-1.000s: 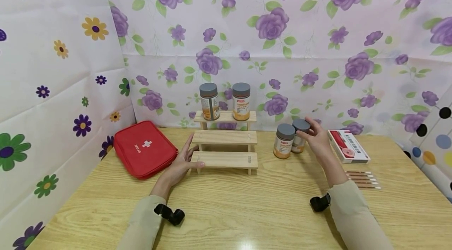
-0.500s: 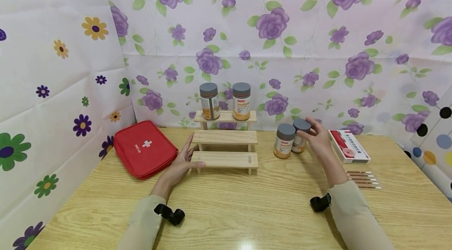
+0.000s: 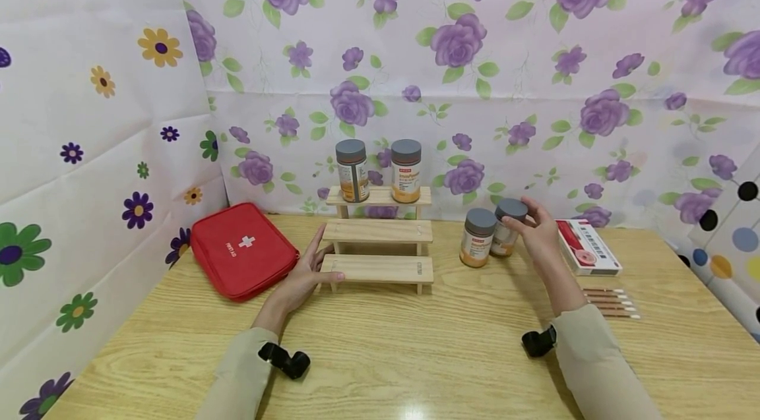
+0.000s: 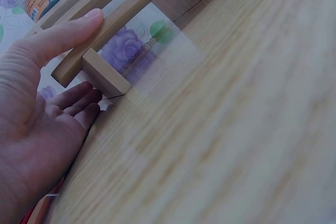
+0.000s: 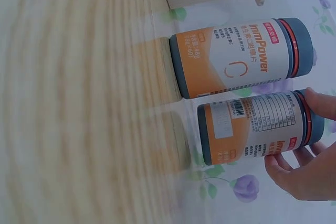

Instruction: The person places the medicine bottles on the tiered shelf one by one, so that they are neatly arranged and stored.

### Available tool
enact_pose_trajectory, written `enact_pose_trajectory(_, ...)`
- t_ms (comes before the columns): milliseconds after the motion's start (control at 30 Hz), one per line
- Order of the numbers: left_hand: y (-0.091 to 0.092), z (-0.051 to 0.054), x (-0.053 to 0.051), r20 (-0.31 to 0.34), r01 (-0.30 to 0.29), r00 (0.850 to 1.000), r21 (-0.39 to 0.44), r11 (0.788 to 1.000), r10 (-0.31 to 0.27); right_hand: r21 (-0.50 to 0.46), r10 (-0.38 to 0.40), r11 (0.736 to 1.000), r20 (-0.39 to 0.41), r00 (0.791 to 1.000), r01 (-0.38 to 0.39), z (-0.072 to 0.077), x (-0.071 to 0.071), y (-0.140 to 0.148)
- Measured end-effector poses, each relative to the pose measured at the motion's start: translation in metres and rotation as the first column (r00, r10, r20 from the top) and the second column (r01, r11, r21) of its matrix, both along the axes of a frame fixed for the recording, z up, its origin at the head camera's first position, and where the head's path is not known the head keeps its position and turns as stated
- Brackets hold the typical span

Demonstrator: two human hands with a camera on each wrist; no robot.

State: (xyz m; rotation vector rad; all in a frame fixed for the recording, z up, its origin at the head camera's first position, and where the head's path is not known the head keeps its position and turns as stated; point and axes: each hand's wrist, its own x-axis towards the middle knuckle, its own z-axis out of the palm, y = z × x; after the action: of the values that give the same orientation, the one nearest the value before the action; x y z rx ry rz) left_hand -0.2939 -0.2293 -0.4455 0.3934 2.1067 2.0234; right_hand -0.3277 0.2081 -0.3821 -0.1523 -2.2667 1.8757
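Observation:
A three-step wooden display rack (image 3: 377, 268) stands on the table. At its left end my left hand (image 3: 301, 281) holds it, thumb over the lowest board and fingers beside the leg in the left wrist view. My right hand (image 3: 537, 235) grips a supplement jar (image 5: 252, 127) by its grey lid, thumb on one side and fingers on the other. Just left of it a second jar (image 3: 477, 239) stands upright, with a narrow gap between them in the right wrist view. Two like jars, a left one (image 3: 353, 173) and a right one (image 3: 406, 173), stand on the top step.
A red first-aid pouch (image 3: 245, 252) lies left of the rack. Right of my right hand are a flat medicine box (image 3: 588, 247) and several cotton swabs (image 3: 611, 302) in a row. A flowered cloth (image 3: 505, 77) hangs behind the table (image 3: 415, 354).
My right hand and the jar it grips have shifted slightly to the right, away from the neighbouring jar. My left hand stays at the rack.

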Motion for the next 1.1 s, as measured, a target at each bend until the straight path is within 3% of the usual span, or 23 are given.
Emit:
enact_pose_trajectory(233,0.000,-0.001,0.000,0.004,-0.004,1.000,-0.003,1.000,0.004,-0.022,-0.072,0.997,0.015,0.997,0.073,0.004,0.000,0.001)
enact_pose_trajectory(433,0.001,-0.002,0.000,0.016,-0.007,1.000,-0.005,1.000,0.007,-0.041,-0.072,0.997,0.010,0.997,0.073,0.009,0.004,0.005)
enact_pose_trajectory(900,0.004,0.000,-0.004,0.010,0.008,1.000,-0.015,1.000,-0.008,-0.098,-0.125,0.987,-0.003,0.992,0.124,0.037,0.014,0.019)
enact_pose_trajectory(1100,0.001,-0.001,-0.002,0.003,0.005,1.000,-0.015,1.000,-0.005,-0.145,-0.053,0.988,-0.052,0.997,0.045,0.053,0.025,0.023)
